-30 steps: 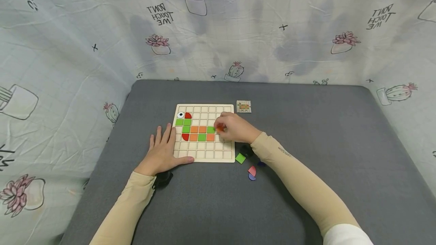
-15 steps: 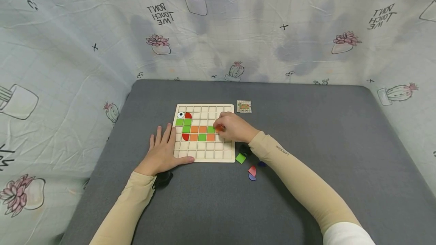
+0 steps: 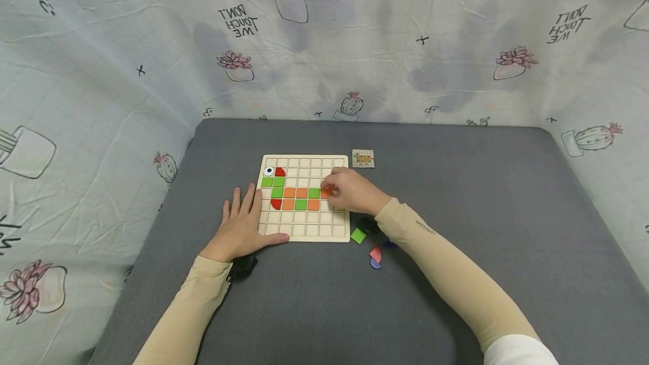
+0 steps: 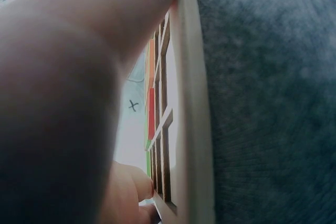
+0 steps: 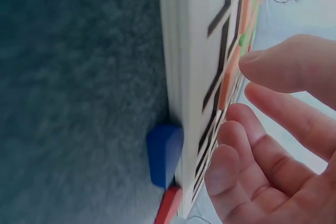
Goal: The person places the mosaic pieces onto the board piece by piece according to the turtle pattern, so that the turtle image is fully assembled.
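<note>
A wooden grid board (image 3: 304, 231) carries green, orange and red tiles and a round eye tile (image 3: 269, 172). My left hand (image 3: 239, 228) lies with fingers spread along its left edge, thumb on the front edge. My right hand (image 3: 352, 189) is over the right part of the board, partly covering an orange square tile (image 3: 326, 192) beside a green tile (image 3: 314, 193). In the right wrist view, this orange tile (image 5: 229, 80) lies in the grid. Thumb and index fingertips are close by it with a gap between them; the other fingers are loosely bent.
A small picture card (image 3: 363, 159) lies beyond the board's back right corner. Near the front right corner are a loose green tile (image 3: 358, 235), a pinkish-red piece (image 3: 375, 254) and a purple piece (image 3: 374, 263). A patterned cloth (image 3: 385, 61) hangs behind the grey table (image 3: 456, 185).
My right hand has shifted slightly to the right, and more of the orange tile shows by its fingertips. The left hand stays in place.
</note>
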`<action>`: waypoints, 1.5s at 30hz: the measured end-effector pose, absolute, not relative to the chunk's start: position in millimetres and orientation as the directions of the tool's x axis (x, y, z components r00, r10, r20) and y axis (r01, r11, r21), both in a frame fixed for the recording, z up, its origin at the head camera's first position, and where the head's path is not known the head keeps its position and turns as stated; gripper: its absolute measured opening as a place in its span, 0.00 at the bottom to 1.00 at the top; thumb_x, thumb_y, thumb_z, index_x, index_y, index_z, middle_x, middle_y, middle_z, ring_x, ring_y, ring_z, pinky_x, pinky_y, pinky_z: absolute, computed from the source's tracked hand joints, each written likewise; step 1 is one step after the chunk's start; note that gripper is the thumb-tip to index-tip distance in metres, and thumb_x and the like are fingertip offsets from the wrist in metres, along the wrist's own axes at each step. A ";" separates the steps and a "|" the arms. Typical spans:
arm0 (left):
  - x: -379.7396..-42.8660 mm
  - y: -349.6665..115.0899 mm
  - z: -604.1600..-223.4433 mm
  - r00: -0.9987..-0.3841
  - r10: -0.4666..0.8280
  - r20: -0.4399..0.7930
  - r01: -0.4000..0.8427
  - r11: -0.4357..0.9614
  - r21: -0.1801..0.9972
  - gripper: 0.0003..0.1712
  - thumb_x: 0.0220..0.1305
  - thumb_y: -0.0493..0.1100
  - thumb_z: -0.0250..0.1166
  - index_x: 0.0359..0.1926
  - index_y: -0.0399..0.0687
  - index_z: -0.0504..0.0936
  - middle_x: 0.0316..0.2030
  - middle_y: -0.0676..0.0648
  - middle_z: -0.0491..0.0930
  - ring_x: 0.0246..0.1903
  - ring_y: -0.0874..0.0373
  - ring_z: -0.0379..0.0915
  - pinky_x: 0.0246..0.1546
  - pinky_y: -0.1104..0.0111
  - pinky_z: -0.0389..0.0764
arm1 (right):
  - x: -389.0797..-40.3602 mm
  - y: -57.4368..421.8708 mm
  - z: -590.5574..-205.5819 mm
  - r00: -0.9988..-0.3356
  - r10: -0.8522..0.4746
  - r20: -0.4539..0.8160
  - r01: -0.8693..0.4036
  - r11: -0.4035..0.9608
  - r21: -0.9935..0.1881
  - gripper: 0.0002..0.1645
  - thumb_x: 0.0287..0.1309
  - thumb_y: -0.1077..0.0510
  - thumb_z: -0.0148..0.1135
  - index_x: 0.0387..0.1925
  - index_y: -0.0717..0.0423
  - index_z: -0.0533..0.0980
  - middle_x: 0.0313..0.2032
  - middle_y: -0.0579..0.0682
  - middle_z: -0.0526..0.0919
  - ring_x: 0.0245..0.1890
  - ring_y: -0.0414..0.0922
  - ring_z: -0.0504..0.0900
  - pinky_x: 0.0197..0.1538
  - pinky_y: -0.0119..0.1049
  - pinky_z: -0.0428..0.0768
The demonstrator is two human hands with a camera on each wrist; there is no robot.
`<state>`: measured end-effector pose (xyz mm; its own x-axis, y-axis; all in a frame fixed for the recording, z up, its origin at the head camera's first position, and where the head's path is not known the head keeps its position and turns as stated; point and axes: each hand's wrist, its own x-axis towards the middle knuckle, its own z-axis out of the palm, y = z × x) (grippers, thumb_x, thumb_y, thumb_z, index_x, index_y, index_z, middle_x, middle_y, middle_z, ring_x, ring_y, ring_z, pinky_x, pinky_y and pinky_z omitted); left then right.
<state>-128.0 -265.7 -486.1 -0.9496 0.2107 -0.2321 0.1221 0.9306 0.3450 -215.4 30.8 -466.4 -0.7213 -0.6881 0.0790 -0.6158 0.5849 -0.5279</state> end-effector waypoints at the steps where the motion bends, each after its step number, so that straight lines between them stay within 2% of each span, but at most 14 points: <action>1: -127.9 -265.6 -486.2 -0.950 0.211 -0.230 0.123 0.931 0.345 0.79 0.53 0.79 0.69 0.83 0.35 0.39 0.83 0.31 0.34 0.80 0.26 0.24 0.75 0.29 0.36 | -214.0 32.7 -465.9 -0.727 -0.682 0.079 -0.611 0.590 -0.528 0.15 0.58 0.67 0.66 0.47 0.58 0.87 0.41 0.52 0.84 0.37 0.44 0.76 0.44 0.37 0.77; 12: -128.7 -266.8 -487.1 -0.951 0.216 -0.221 0.131 0.930 0.343 0.79 0.53 0.80 0.68 0.83 0.34 0.39 0.83 0.31 0.34 0.80 0.25 0.24 0.74 0.29 0.36 | -187.9 56.4 -457.1 -0.737 -0.672 0.075 -0.603 0.603 -0.522 0.14 0.64 0.62 0.69 0.51 0.56 0.86 0.47 0.53 0.84 0.41 0.48 0.79 0.45 0.40 0.79; 21: -128.9 -265.4 -486.8 -0.952 0.216 -0.218 0.133 0.930 0.342 0.79 0.53 0.80 0.68 0.83 0.34 0.39 0.83 0.31 0.34 0.80 0.24 0.25 0.74 0.28 0.36 | -164.8 74.7 -452.6 -0.741 -0.663 0.105 -0.608 0.597 -0.523 0.14 0.60 0.63 0.71 0.49 0.57 0.86 0.46 0.50 0.83 0.42 0.49 0.80 0.45 0.38 0.80; 31: -129.3 -265.5 -487.0 -0.951 0.214 -0.223 0.129 0.931 0.342 0.79 0.53 0.80 0.68 0.83 0.34 0.39 0.83 0.31 0.34 0.80 0.25 0.25 0.74 0.28 0.36 | -146.3 90.8 -453.3 -0.723 -0.687 0.068 -0.609 0.589 -0.531 0.12 0.59 0.62 0.73 0.46 0.53 0.86 0.46 0.47 0.83 0.44 0.47 0.80 0.45 0.39 0.81; 45: -128.8 -265.1 -486.0 -0.952 0.219 -0.214 0.136 0.929 0.343 0.78 0.54 0.79 0.68 0.83 0.33 0.40 0.82 0.30 0.35 0.80 0.24 0.25 0.73 0.28 0.37 | -136.1 97.1 -457.7 -0.685 -0.728 0.023 -0.621 0.567 -0.540 0.13 0.58 0.62 0.75 0.46 0.51 0.86 0.49 0.44 0.84 0.48 0.43 0.80 0.52 0.41 0.83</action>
